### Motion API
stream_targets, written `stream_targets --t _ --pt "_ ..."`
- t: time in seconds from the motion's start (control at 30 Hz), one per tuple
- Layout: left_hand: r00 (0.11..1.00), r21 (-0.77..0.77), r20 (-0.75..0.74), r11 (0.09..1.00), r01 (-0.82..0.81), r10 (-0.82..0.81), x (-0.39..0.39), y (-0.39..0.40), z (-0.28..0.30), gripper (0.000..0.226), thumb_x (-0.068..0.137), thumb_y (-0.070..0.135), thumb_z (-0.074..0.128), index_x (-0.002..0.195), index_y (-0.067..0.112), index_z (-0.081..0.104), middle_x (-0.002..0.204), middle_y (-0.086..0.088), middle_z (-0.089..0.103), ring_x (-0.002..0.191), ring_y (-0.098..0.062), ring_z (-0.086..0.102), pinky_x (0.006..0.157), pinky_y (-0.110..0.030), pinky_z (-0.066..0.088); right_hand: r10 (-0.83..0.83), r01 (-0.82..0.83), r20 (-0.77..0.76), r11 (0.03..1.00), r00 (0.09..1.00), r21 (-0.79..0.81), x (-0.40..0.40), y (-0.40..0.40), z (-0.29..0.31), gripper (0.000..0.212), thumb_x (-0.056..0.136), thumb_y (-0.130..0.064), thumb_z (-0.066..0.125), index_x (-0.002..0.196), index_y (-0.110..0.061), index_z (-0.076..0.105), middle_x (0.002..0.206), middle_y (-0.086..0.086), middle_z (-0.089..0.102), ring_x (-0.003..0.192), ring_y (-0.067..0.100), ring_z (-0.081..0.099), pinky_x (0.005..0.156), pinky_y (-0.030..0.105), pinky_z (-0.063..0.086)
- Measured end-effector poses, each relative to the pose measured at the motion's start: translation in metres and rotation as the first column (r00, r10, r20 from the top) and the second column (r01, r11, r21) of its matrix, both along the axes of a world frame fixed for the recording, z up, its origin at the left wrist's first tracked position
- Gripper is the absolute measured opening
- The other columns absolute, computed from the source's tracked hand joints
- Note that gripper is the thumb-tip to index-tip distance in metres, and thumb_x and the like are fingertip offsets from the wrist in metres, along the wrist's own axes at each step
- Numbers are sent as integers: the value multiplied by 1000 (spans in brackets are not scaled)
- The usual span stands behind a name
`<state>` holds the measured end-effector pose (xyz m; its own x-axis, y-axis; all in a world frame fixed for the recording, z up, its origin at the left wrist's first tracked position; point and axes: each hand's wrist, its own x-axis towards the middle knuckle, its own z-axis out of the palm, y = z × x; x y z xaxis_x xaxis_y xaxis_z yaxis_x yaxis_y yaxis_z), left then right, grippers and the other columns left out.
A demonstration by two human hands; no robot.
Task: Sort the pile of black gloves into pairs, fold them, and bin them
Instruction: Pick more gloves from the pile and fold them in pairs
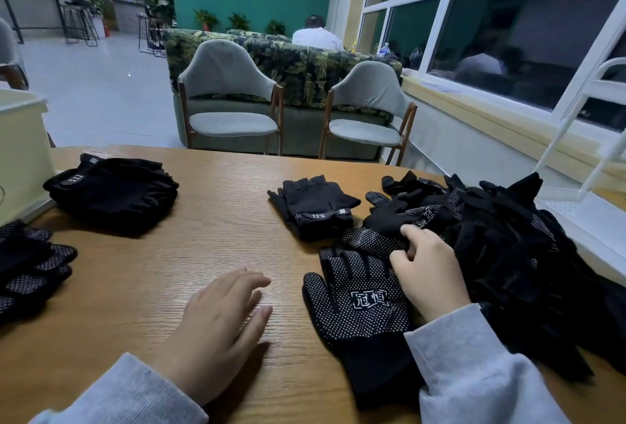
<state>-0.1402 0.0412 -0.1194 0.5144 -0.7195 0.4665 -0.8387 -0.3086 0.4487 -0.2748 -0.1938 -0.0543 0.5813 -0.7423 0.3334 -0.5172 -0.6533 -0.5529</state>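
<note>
Best to lift only the dotted glove (369, 240) pinched by the right hand (427, 271) off the pile (515, 247) beyond it (left hand (220, 328) flat, empty), then match to the glove (359, 315) below

black white-dotted glove (362, 315), tan woodgrain table (216, 240), grey sleeves (474, 372)

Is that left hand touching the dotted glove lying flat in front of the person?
Apart. The head view shows bare wooden table between the left hand and the dotted glove.
</note>
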Motion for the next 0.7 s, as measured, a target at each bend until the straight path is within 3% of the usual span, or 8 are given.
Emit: stream_targets --t 0.1,0.27,0.43,0.53,0.7 --pt "1000 11 -7 1000 -2 3 0 0 1 38 89 61 26 114 40 45 114 21 50 114 0 42 89 -34 41 86 -82 64 995 994 -63 -2 2 -2 35 86 -2 52 116 -14 64 76 -4 42 70 10 45 66 27 39" --pt "1000 26 -29 1000 13 -12 -1 1 2 51 85 63 25 117 34 52 115 24 44 119 -3 43 96 -36 40 148 -138 105 986 983 -93 -11 2 -9 28 84 -1 58 99 -19 72 88 -12 44 71 5 50 66 12 39" --pt "1000 15 -6 1000 17 -17 -2 0 4 34 87 57 32 114 40 43 111 18 54 110 -10 55 88 -40 48 184 -179 39 978 982 -104 -13 4 -17 21 76 -15 68 95 -23 69 106 -15 45 58 5 48 73 32 49" --pt "1000 1 -7 1000 22 -22 -2 0 4 34 89 60 28 113 40 41 110 11 60 107 -13 58 85 -42 50 192 -166 136 969 972 -180 -11 5 -15 15 76 -6 71 85 -18 71 100 -12 51 56 6 47 72 30 48" --pt "1000 1 7 1000 22 -22 -1 0 2 34 89 60 29 113 40 42 109 12 60 103 -6 55 83 -37 49 273 -221 219 947 937 -235 -7 6 -4 20 75 5 65 83 -14 66 97 -12 57 82 -1 53 75 17 45"
